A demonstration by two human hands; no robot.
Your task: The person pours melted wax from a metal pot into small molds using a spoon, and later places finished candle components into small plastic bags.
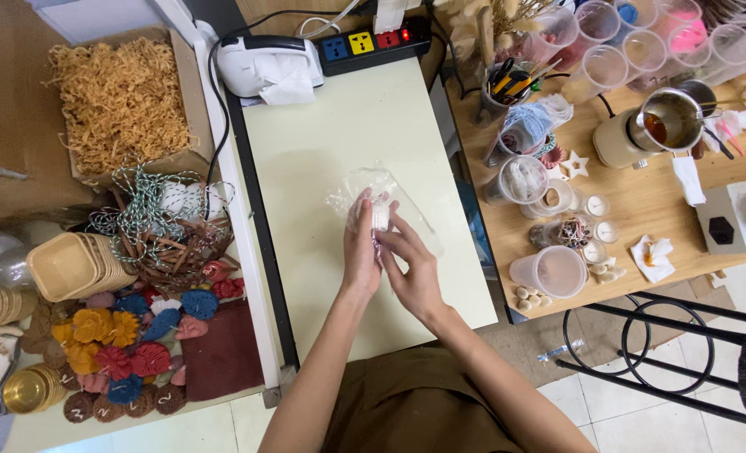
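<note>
Cellophane bag (373, 189) with a small white piece (379, 216) inside, held in both hands over the pale counter (306, 134).

Clear and crinkly, the bag catches the light; its long axis runs from the hands up and away from the person, the open, crumpled end pointing toward the black power strip (373, 42). The left hand (361, 252) wraps around the bag's lower part with the thumb against the white piece, which looks round and ribbed, though it is too small to be sure. The right hand (413, 268) pinches the plastic from the other side, fingertips meeting the left hand. Shredded tan paper fill (121, 101) sits fluffy in a cardboard box to the left, near felt-like coloured flowers (129, 344).
</note>
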